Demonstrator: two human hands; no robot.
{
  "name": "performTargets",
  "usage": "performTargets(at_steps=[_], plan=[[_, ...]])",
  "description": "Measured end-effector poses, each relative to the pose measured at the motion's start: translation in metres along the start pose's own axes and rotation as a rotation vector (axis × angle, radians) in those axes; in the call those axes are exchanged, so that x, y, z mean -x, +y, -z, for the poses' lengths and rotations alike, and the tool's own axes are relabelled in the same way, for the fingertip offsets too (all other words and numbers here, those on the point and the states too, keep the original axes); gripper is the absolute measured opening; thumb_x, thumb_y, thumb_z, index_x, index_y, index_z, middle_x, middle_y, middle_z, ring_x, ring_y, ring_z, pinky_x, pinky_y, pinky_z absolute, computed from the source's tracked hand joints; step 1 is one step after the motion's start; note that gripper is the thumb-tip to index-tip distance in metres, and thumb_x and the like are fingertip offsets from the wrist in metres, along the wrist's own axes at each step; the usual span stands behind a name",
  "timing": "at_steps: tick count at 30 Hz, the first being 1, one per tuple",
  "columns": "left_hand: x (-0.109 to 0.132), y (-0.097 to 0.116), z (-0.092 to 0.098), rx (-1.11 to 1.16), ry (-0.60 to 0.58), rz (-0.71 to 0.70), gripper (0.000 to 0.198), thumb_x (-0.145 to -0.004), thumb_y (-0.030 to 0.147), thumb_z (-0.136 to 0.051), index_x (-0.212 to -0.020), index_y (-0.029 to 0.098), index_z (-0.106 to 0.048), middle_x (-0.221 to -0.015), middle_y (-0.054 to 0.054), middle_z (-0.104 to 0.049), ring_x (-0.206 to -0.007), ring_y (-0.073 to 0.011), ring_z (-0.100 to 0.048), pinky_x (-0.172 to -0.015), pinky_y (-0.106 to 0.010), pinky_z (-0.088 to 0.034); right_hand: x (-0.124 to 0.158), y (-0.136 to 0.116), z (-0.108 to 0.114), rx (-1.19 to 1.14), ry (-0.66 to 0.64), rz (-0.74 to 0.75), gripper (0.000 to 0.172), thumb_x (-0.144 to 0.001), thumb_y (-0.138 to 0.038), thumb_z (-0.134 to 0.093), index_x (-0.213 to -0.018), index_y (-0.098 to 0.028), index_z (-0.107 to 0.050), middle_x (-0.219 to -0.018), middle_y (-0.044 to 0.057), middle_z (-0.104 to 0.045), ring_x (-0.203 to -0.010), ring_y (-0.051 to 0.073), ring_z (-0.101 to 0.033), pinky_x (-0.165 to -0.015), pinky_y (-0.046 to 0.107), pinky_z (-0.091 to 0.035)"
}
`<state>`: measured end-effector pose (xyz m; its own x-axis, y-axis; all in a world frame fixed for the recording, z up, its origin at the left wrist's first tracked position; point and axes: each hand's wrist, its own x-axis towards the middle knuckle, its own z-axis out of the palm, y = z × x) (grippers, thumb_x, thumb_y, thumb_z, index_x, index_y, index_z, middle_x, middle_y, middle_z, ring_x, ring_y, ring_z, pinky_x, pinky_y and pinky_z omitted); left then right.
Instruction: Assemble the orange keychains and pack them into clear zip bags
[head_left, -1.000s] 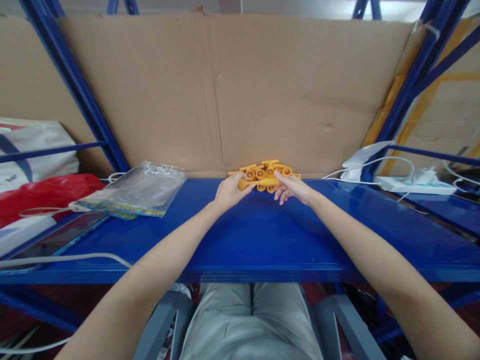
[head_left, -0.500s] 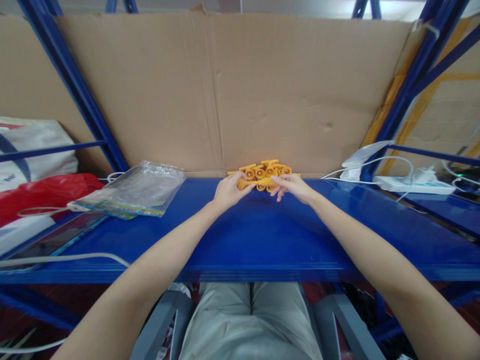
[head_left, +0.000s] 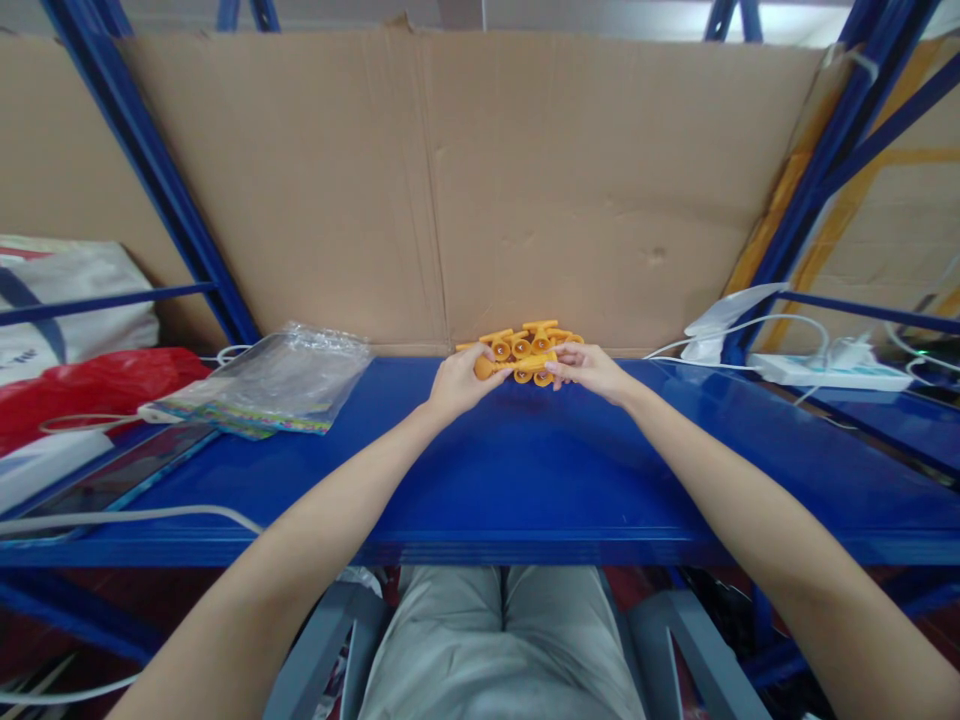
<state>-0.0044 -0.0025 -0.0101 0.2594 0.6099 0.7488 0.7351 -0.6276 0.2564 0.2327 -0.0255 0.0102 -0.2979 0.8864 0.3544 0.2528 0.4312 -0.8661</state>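
A yellow plastic piece (head_left: 525, 362) lies crosswise between my hands, a round knob at its left and a wider body at its right. My left hand (head_left: 456, 382) is closed on it beside the knob, thumb along the near side. At the other end my right hand (head_left: 592, 370) has its thumb and fingers closed on the piece. Directly behind and under it is a heap of similar yellow plastic pieces (head_left: 538, 328), several with round cup-like ends facing me. Their exact kind cannot be made out. The heap rests on the blue shelf (head_left: 510, 460).
A cardboard panel (head_left: 555, 190) stands behind the shelf. Clear plastic bags (head_left: 292, 375) and a red bag (head_left: 97, 395) lie to the left. On the right are a white power strip (head_left: 832, 370) and cables. Blue uprights (head_left: 161, 180) frame both sides.
My right hand has closed around the right end of the yellow piece; before, its fingers were more spread, with the thumb on top. The left hand has kept its hold.
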Motion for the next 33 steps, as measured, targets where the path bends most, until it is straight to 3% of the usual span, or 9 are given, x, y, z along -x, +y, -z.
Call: performTargets(at_steps=[5, 11, 15, 18, 23, 28, 33], plan=[[0.001, 0.000, 0.001, 0.034, 0.050, -0.060, 0.027, -0.078, 0.045, -0.072, -0.086, 0.022, -0.060, -0.087, -0.002, -0.075, -0.075, -0.0177, -0.069, -0.066, -0.026, -0.048, 0.001, -0.004, -0.008, -0.063, 0.044, -0.072, 0.046, -0.075, -0.061, -0.072, -0.066, -0.016, -0.062, -0.063, 0.008, -0.070, -0.044, 0.013, -0.060, -0.049, 0.027, -0.051], [0.000, 0.000, -0.002, 0.067, 0.028, -0.039, 0.028, -0.077, 0.046, -0.072, -0.086, 0.022, -0.060, -0.086, -0.002, -0.074, -0.074, -0.0168, -0.068, -0.066, -0.025, -0.047, 0.000, -0.004, -0.003, -0.080, -0.033, -0.162, 0.046, -0.082, -0.060, -0.066, -0.072, -0.015, -0.066, -0.065, 0.011, -0.072, -0.044, 0.012, -0.059, -0.045, 0.024, -0.048], [-0.002, 0.000, -0.002, 0.076, 0.011, 0.027, 0.028, -0.077, 0.047, -0.072, -0.082, 0.022, -0.059, -0.078, -0.001, -0.072, -0.070, -0.0168, -0.066, -0.061, -0.025, -0.044, -0.001, -0.001, 0.002, -0.085, -0.022, -0.066, 0.040, -0.069, -0.044, -0.083, -0.096, -0.019, -0.068, -0.086, 0.006, -0.076, -0.063, 0.013, -0.069, -0.056, 0.023, -0.053], [-0.002, 0.001, 0.000, 0.088, -0.010, 0.061, 0.028, -0.077, 0.046, -0.073, -0.082, 0.021, -0.059, -0.075, 0.000, -0.072, -0.068, -0.0168, -0.066, -0.060, -0.024, -0.043, -0.002, -0.001, 0.002, -0.115, 0.010, 0.001, 0.040, -0.061, -0.038, -0.088, -0.092, -0.020, -0.069, -0.081, 0.002, -0.075, -0.069, 0.015, -0.071, -0.066, 0.027, -0.057], [-0.001, 0.004, 0.001, 0.093, -0.029, 0.082, 0.028, -0.077, 0.045, -0.073, -0.085, 0.021, -0.061, -0.081, -0.001, -0.073, -0.073, -0.0178, -0.067, -0.063, -0.025, -0.045, 0.001, -0.009, -0.002, -0.082, 0.014, -0.062, 0.029, -0.073, -0.043, -0.080, -0.076, -0.015, -0.072, -0.072, 0.007, -0.074, -0.064, 0.018, -0.072, -0.069, 0.030, -0.059], [-0.001, 0.003, 0.001, 0.072, -0.014, 0.054, 0.028, -0.078, 0.046, -0.072, -0.087, 0.022, -0.061, -0.084, -0.001, -0.074, -0.076, -0.0180, -0.068, -0.066, -0.025, -0.047, 0.001, -0.011, -0.008, -0.239, 0.048, -0.170, 0.027, -0.079, -0.039, -0.077, -0.076, -0.013, -0.073, -0.074, 0.011, -0.075, -0.068, 0.020, -0.073, -0.075, 0.032, -0.062], [0.000, 0.002, 0.001, 0.027, 0.024, -0.008, 0.026, -0.078, 0.044, -0.072, -0.088, 0.022, -0.061, -0.090, -0.003, -0.075, -0.079, -0.0187, -0.069, -0.068, -0.027, -0.049, -0.004, -0.008, -0.012, -0.363, 0.066, -0.273, 0.019, -0.087, -0.032, -0.069, -0.081, -0.014, -0.072, -0.072, 0.008, -0.074, -0.063, 0.015, -0.072, -0.072, 0.029, -0.064]])
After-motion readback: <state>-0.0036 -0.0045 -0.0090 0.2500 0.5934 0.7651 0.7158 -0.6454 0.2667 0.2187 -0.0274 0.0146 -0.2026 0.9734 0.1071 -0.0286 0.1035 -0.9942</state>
